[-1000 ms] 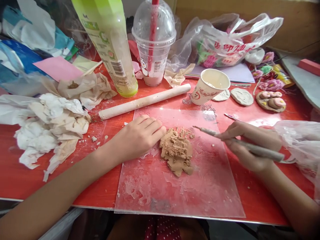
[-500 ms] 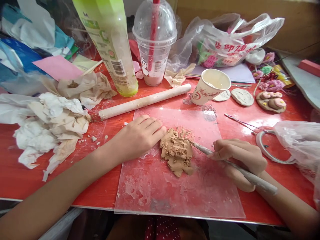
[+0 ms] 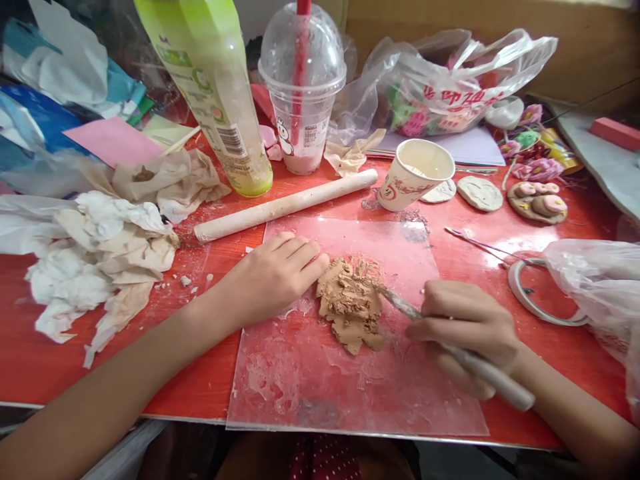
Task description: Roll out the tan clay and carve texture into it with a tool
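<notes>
A flattened, rough lump of brown clay (image 3: 350, 308) lies on a clear plastic sheet (image 3: 280, 400). Flat on the sheet, fingers stretched out, my left hand (image 3: 280, 270) rests just left of the clay; its fingertips come up to the clay's edge, and I cannot tell if they touch it. My right hand (image 3: 465, 327) is closed around a clay modelling tool (image 3: 480, 370), a grey, clay-smeared stick. The tool's thin tip meets the clay's upper right edge. Some of my right fingers are blurred or hidden under the hand.
Behind the sheet lie a rolling pin (image 3: 285, 205) and a paper cup (image 3: 415, 175) of liquid. A green-capped bottle (image 3: 215, 100) and a domed plastic cup (image 3: 303, 93) stand farther back. Crumpled tissues (image 3: 105, 247) are at left, a tape roll (image 3: 545, 293) at right.
My right hand has shifted slightly left and turned over more, with the tool still in it. My left hand keeps its place beside the clay. The whole view slides slightly left.
</notes>
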`<state>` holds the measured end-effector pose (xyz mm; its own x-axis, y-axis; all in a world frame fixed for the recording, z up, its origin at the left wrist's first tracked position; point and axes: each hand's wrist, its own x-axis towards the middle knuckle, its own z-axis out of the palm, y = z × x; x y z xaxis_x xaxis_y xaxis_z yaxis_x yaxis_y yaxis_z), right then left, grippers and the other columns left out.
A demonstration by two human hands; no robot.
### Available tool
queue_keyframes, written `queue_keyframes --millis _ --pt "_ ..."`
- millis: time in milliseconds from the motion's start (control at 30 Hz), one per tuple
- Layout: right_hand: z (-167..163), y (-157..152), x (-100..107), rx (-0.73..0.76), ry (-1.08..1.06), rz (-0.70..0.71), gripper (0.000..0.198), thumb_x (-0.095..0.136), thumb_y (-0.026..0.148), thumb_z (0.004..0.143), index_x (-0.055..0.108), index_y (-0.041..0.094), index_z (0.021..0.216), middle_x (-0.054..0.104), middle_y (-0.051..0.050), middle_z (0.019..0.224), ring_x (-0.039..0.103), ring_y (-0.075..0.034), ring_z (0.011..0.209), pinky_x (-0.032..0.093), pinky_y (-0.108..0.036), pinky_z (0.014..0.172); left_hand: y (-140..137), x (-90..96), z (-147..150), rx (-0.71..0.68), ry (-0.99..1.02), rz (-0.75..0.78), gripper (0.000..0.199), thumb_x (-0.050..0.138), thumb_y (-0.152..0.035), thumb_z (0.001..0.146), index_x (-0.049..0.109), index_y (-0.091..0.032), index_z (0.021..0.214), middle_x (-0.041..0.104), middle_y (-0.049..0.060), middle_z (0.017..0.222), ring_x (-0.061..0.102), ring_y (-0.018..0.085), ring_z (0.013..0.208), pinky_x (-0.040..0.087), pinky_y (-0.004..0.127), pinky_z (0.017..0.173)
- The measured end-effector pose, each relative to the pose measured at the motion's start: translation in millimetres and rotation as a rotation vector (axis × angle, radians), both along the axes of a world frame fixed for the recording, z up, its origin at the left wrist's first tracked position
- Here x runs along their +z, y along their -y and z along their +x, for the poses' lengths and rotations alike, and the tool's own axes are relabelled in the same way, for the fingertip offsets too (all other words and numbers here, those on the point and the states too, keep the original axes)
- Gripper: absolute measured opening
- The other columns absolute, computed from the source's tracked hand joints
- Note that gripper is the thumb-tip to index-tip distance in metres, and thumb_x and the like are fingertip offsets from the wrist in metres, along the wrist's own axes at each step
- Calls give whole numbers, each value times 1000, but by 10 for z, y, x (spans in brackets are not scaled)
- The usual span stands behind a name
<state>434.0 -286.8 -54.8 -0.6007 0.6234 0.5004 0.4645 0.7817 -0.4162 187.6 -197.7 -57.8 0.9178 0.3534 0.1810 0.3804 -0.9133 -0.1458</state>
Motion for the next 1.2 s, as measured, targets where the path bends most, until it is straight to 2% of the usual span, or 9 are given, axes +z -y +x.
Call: queue_keyframes --millis 233,400,533,733,867,933,1067,1133,1200 --pt "-30 45 -51 1 9 258 14 48 6 73 54 18 70 38 0 56 29 -12 50 22 -29 44 -1 9 2 2 -16 -4 25 36 -18 89 54 -11 105 55 10 93 51 21 89 42 36 81" --pt "-73 51 -37 159 209 69 38 28 21 89 47 18 56 46 -4 62 29 -15 53 22 -32 46 3 19 2 5 -28 -14 26 34 -18 89 54 -11 105 55 10 93 50 21 89 42 36 81" --pt "-43 54 -47 193 89 -33 45 22 30 91 49 18 57 46 -6 67 29 -15 55 27 -32 49 -1 15 6 6 -33 -12 24 35 -17 89 54 -11 104 54 10 93 50 21 89 42 36 82" --pt "-142 103 -15 256 164 2 39 33 19 83 45 17 46 44 -4 61 22 -14 53 23 -31 44 -5 4 -2 9 -20 -15 25 35 -18 89 52 -11 106 54 9 95 50 22 90 41 36 83" --pt "-229 219 71 347 13 63 39 36 13 80 41 17 43 44 -1 56 26 -12 48 20 -30 39 0 5 -7 11 -18 -19 25 35 -18 89 52 -12 106 54 9 94 49 22 90 41 37 83" --pt "-193 272 135 257 -67 100 38 37 11 82 43 18 46 42 -1 54 33 -12 48 26 -30 40 1 6 -7 10 -20 -21 24 36 -18 89 52 -11 105 54 9 94 49 21 90 41 36 83" --pt "-19 233 204 -270 -198 73 16 50 8 78 60 19 73 49 -2 65 48 -13 58 39 -31 49 -5 4 -6 12 -14 -17 23 36 -17 88 53 -12 104 54 9 93 50 21 89 42 35 82" --pt "37 137 160 -418 -322 -41 20 56 6 73 64 21 82 53 -1 68 51 -13 60 40 -28 48 -6 4 -5 13 -11 -13 23 37 -17 88 53 -12 104 54 9 92 50 21 89 42 36 81" --pt "42 31 81 -462 -535 -331 14 57 11 77 65 21 84 55 -1 63 52 -12 55 40 -25 43 -5 5 -4 14 -9 -11 22 38 -17 88 53 -12 104 55 9 92 50 21 89 42 36 81"
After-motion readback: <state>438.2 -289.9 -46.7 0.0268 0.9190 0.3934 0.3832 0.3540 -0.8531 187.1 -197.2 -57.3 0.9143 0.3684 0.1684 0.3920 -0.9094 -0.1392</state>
